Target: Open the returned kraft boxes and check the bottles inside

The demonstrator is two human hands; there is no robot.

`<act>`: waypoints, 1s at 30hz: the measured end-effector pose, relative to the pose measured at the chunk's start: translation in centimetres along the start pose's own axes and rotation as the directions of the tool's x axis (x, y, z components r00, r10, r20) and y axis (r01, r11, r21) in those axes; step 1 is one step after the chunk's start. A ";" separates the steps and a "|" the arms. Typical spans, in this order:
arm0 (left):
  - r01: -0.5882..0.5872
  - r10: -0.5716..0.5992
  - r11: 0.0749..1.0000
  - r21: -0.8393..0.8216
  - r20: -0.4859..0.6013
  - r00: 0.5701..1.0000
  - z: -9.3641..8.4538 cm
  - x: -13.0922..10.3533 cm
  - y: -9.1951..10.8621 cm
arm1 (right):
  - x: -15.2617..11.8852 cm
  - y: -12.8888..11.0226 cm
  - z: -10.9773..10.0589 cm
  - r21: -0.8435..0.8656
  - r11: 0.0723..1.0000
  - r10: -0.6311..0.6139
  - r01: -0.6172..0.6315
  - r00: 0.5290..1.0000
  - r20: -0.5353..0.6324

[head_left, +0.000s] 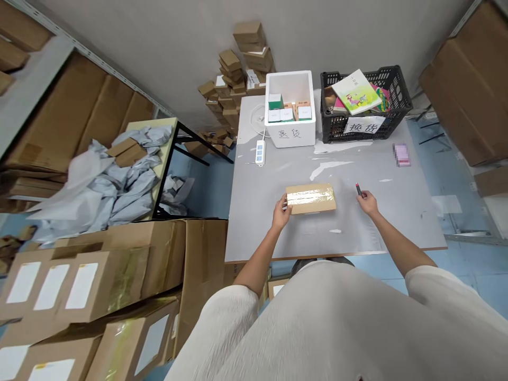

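Note:
A small cardboard box (310, 206) with shiny tape along its top lies on the grey table (257, 233) in front of me. My left hand (281, 212) grips the box by its left end, thumb near the front edge and fingers at the side. To the right of the box, apart from it, my right hand (368, 203) is closed around a slim dark tool with a red tip (359, 189). Whether that tool is a cutter or a pen, I cannot tell.
At the table's back stand a white foam box (291, 135) with small cartons and a black crate (329, 124) of books. A power strip (260, 152) and a pink blurred item (402, 155) lie on the table. Large cartons (166, 259) and grey mailing bags (130, 185) fill the left.

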State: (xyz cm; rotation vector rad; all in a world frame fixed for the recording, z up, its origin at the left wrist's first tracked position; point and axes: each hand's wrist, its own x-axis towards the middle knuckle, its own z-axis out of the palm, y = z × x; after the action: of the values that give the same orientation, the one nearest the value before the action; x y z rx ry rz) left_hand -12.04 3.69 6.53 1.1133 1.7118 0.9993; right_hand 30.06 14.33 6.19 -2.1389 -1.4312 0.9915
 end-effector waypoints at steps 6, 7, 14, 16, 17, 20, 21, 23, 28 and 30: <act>-0.045 0.046 0.999 -0.024 0.043 0.998 -0.1 0.4 -0.6 | -2.2 -9.7 -2.2 0.119 0.924 -0.381 0.364 0.904 0.191; -0.049 0.051 0.998 -0.037 0.052 0.997 -0.2 0.6 -0.8 | -3.1 -11.3 -1.9 0.087 0.878 -0.477 0.470 0.847 0.235; -0.072 0.082 0.986 -0.148 0.062 0.995 0.2 2.2 -2.7 | -8.6 -18.4 3.3 -0.261 0.594 -0.555 0.761 0.623 0.551; -0.090 0.102 0.981 -0.174 0.059 0.993 0.4 2.4 -3.3 | -9.4 -19.5 4.4 -0.352 0.527 -0.503 0.774 0.618 0.605; -0.101 0.114 0.977 -0.188 0.058 0.992 0.5 2.5 -3.5 | -9.7 -20.0 4.7 -0.388 0.491 -0.481 0.780 0.615 0.625; -0.131 0.147 0.968 -0.213 0.059 0.987 0.8 2.7 -4.0 | -10.2 -21.2 5.2 -0.460 0.418 -0.430 0.783 0.617 0.660; -0.136 0.152 0.968 -0.211 0.061 0.986 0.9 2.7 -4.1 | -10.3 -21.5 5.3 -0.472 0.406 -0.419 0.782 0.619 0.665; -0.140 0.156 0.970 -0.199 0.068 0.985 0.9 2.7 -4.2 | -10.4 -22.1 5.4 -0.490 0.391 -0.403 0.779 0.623 0.670; -0.145 0.164 0.968 -0.206 0.079 0.983 0.7 2.7 -4.1 | -10.8 -23.1 5.7 -0.521 0.361 -0.370 0.773 0.632 0.681; -0.132 0.156 0.965 -0.228 0.090 0.984 0.7 2.7 -4.0 | -10.9 -23.4 5.8 -0.530 0.353 -0.360 0.771 0.635 0.684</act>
State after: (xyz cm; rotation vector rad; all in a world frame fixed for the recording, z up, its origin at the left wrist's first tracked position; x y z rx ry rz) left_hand -13.19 5.22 2.08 1.1353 1.4111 1.1680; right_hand 8.31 13.55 21.16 -1.4931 -3.1111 0.5767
